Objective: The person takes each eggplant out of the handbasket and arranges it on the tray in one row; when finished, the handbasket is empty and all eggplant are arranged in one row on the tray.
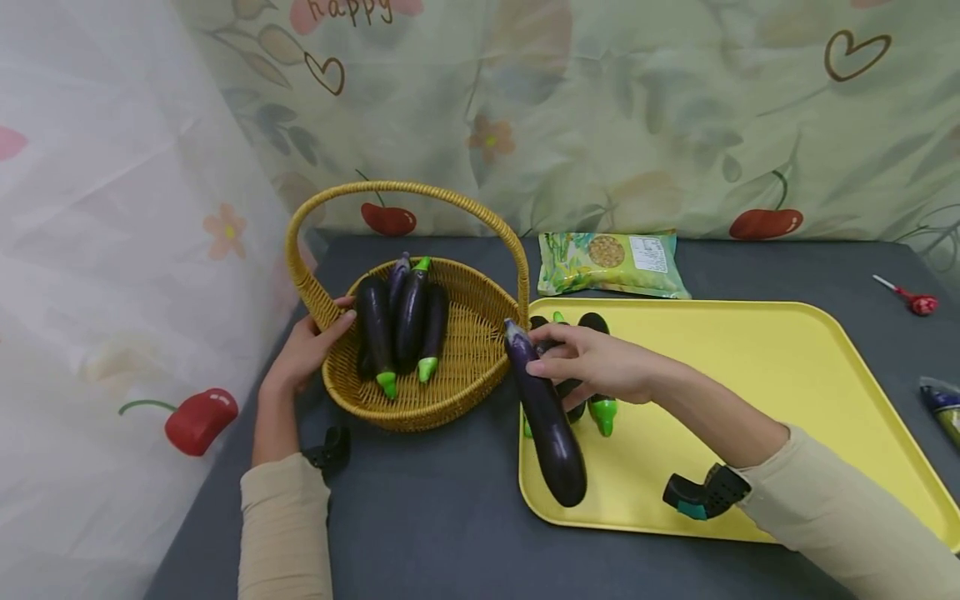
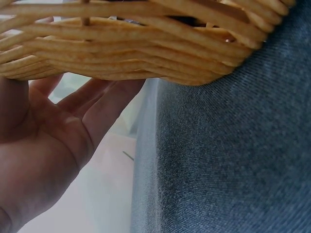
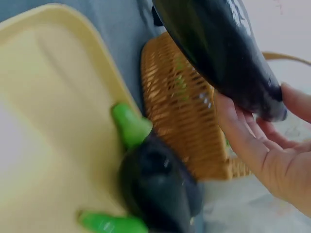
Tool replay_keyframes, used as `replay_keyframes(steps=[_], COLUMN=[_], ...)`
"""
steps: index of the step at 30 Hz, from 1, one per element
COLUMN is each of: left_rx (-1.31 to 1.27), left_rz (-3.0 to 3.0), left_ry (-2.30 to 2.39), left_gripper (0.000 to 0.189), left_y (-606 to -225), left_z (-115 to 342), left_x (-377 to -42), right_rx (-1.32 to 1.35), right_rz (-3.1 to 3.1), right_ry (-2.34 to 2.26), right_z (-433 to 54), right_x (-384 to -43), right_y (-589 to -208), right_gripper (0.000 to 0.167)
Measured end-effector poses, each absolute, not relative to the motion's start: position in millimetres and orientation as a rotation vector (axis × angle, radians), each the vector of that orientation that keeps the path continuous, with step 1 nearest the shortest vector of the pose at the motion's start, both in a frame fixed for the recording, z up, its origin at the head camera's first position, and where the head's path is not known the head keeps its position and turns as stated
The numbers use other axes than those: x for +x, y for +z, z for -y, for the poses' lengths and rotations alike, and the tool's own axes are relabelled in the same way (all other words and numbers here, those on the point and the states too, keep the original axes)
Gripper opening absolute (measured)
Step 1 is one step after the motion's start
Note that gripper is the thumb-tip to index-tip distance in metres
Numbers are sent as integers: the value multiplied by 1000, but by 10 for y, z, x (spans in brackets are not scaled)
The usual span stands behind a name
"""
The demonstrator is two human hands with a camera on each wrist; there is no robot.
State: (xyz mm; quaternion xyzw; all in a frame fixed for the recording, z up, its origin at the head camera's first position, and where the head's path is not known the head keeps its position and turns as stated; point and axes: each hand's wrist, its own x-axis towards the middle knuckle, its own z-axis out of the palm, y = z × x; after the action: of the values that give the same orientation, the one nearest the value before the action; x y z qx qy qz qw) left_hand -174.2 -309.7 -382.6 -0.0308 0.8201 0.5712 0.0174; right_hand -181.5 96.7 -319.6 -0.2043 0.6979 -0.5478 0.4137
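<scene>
My right hand grips a long dark purple eggplant near its stem end, above the left end of the yellow tray. In the right wrist view the held eggplant slants up from the thumb and fingers. My left hand holds the left side of the wicker basket by its rim, close to the handle's foot. Several eggplants lie in the basket's left half, some with bright green stems. More eggplants lie on the tray, partly hidden under my right hand in the head view.
Behind the tray lies a green and yellow food packet. A red lollipop and another packet, cut off by the frame, are at the far right. The basket's tall arched handle rises above it. Printed cloth hangs at the back and left.
</scene>
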Motion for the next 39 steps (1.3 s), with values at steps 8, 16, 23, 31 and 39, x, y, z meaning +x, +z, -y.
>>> replay_keyframes(steps=[8,16,23,31,39], left_rx=[-92,-92,-78,-105,-104], left_rz=[-2536,-2529,-2527,-2530,-2543], left_ry=[1787,1801,1807,1795,1793], left_gripper=[65,65,64,66,64], left_y=[-3828,-3823,-3838,-3848,-3836], left_z=[3097,3099,3103,3104,3096], left_x=[-1742,-1739,-1741,-1739,-1745], right_rx=[-440,-370,-307,-224,-173], right_rz=[-1756,-1768,-1819,-1812,-1761], right_ry=[-1393,-1472,-1521,-1547,-1628], right_z=[-1414,-1850,-2142,-2194,-2145], right_x=[-1880,-2001,-2177,-2403,-2512], right_y=[-3411,-3520,-3625,-3793,-3896], right_gripper=[64,62,62,62,55])
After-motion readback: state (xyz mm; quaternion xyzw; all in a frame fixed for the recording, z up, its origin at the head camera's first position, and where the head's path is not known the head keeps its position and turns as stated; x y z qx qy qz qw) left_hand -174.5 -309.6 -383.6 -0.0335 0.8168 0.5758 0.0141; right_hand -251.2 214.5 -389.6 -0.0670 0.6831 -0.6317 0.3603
